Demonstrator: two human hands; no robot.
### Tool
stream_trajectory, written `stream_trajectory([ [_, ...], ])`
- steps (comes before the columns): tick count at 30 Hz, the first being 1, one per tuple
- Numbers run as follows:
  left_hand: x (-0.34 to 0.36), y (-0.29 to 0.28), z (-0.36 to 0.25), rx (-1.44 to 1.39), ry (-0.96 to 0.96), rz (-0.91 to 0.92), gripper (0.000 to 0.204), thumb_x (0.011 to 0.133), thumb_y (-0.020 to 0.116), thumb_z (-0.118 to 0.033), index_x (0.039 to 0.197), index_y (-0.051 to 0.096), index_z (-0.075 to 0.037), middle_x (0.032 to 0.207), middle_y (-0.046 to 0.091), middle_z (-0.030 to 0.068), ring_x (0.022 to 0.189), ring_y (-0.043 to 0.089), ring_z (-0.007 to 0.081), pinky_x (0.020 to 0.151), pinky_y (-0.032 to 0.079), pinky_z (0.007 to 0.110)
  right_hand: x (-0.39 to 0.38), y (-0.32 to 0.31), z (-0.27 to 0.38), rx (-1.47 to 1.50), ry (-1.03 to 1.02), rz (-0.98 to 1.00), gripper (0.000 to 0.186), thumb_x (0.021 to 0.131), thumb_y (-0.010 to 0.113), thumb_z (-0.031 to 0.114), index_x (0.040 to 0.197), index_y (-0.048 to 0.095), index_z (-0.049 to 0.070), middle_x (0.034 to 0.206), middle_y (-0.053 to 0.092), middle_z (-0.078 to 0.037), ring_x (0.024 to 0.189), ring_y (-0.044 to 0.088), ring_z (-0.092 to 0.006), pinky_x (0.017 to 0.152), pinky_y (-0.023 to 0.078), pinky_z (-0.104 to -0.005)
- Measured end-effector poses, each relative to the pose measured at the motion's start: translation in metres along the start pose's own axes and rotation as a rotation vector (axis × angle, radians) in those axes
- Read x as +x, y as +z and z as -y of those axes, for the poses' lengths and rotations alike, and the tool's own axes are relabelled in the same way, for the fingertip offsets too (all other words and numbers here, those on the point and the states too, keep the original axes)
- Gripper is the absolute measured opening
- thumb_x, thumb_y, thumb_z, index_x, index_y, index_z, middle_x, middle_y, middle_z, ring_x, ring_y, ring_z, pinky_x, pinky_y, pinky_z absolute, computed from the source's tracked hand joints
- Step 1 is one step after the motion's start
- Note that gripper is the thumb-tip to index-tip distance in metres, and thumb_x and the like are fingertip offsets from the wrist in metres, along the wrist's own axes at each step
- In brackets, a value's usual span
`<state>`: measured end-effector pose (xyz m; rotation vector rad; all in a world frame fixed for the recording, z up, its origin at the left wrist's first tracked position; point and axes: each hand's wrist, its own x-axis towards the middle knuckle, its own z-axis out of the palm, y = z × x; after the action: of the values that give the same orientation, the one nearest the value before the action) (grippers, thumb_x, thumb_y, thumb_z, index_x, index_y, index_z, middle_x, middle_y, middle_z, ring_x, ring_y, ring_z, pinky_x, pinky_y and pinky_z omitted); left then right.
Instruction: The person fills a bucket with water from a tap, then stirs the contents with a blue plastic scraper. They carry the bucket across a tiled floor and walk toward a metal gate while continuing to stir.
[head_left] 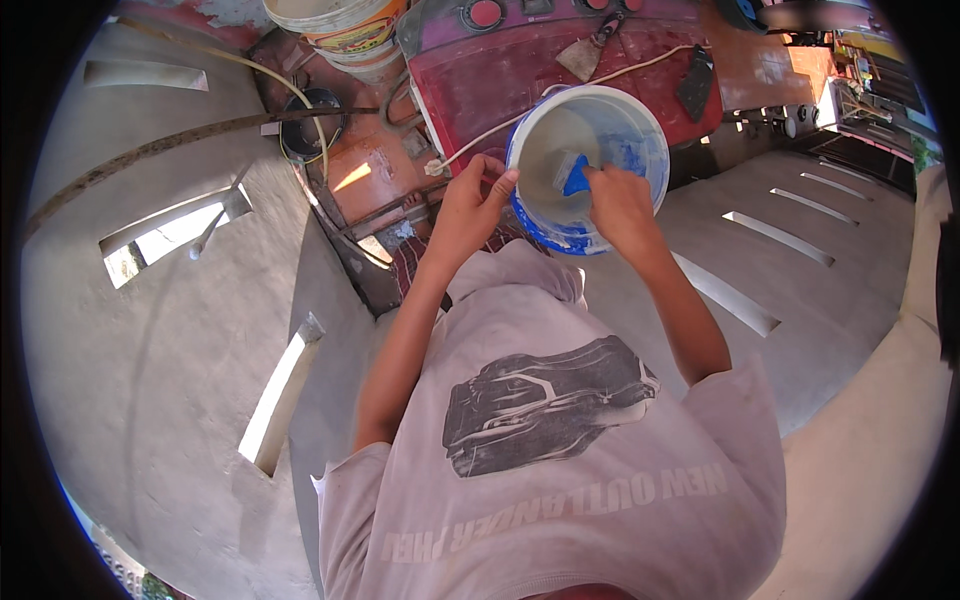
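My right hand (620, 203) is closed round the blue handle of a flat paintbrush (575, 176), reaching over the near right rim of a white bucket (640, 110). The brush's pale end points down into the bucket, just above or in whitish liquid (553, 150); I cannot tell which. Blue paint smears the bucket's inside wall and outer side. At the bucket's left rim is my left hand (476, 208), its fingers loosely bent and the thumb apart, with nothing visible in it. Whether it touches the rim is unclear.
Behind the bucket, a dusty red twin-dial machine (470, 85) carries a putty knife (583, 55), a dark flat piece (695, 85) and a pale cord (500, 125). Further left are a stained bucket (350, 35) and a black basin (312, 125). Grey slotted walls (180, 350) flank me.
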<state>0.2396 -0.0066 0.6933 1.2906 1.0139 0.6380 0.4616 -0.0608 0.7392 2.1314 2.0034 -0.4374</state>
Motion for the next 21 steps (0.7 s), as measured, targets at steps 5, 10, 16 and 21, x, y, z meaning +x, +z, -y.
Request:
stream_trajectory([
  [5, -0.001, -0.024, 0.001, -0.069, -0.051, 0.108, 0.031, 0.103, 0.060, -0.028, 0.102, 0.055, 0.002, 0.084, 0.065, 0.0093, 0.073, 0.063, 0.0119, 0.063, 0.054, 0.028, 0.009, 0.011, 0.032, -0.045, 0.067, 0.046, 0.027, 0.078, 0.068, 0.009, 0.103, 0.076, 0.005, 0.086, 0.070, -0.021, 0.081, 0.069, -0.0370, 0.073, 0.055, -0.0468],
  [10, 0.001, -0.025, -0.001, -0.185, -0.120, 0.164, 0.031, 0.103, 0.059, -0.029, 0.103, 0.054, 0.002, 0.087, 0.062, 0.0076, 0.079, 0.065, 0.0116, 0.070, 0.061, 0.030, 0.016, 0.015, 0.057, 0.027, 0.054, -0.063, 0.014, 0.079, 0.065, 0.008, 0.088, 0.076, 0.006, 0.080, 0.070, -0.018, 0.081, 0.071, -0.0334, 0.071, 0.056, -0.0443],
  [16, 0.002, -0.032, 0.002, -0.189, -0.153, 0.236, 0.033, 0.104, 0.057, -0.030, 0.104, 0.051, 0.002, 0.090, 0.060, 0.0073, 0.080, 0.065, 0.0119, 0.073, 0.064, 0.031, 0.038, 0.017, 0.056, 0.031, 0.079, -0.213, 0.023, 0.084, 0.063, 0.011, 0.100, 0.078, 0.010, 0.080, 0.071, -0.017, 0.079, 0.071, -0.0344, 0.071, 0.056, -0.0458],
  [21, 0.000, -0.030, 0.006, -0.252, -0.138, 0.202, 0.032, 0.103, 0.058, -0.027, 0.103, 0.053, 0.004, 0.086, 0.066, 0.0091, 0.077, 0.069, 0.0131, 0.067, 0.063, 0.030, 0.042, 0.025, 0.038, 0.077, 0.187, -0.198, 0.023, 0.088, 0.062, 0.016, 0.104, 0.078, 0.011, 0.081, 0.071, -0.021, 0.077, 0.070, -0.0377, 0.071, 0.055, -0.0473],
])
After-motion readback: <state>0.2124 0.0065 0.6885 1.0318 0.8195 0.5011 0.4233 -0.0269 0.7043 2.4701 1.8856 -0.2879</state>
